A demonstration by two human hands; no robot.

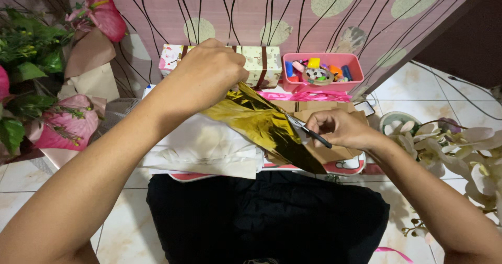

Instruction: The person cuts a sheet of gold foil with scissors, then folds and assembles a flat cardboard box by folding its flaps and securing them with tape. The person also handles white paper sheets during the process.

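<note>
Head view, left hand (206, 75) gripping gold foil (261, 125), right hand (337, 128) holding scissors (311, 133)

Gift box (261, 65), pink tray (323, 81) block far side; tile floor (418, 96) right open.
</note>
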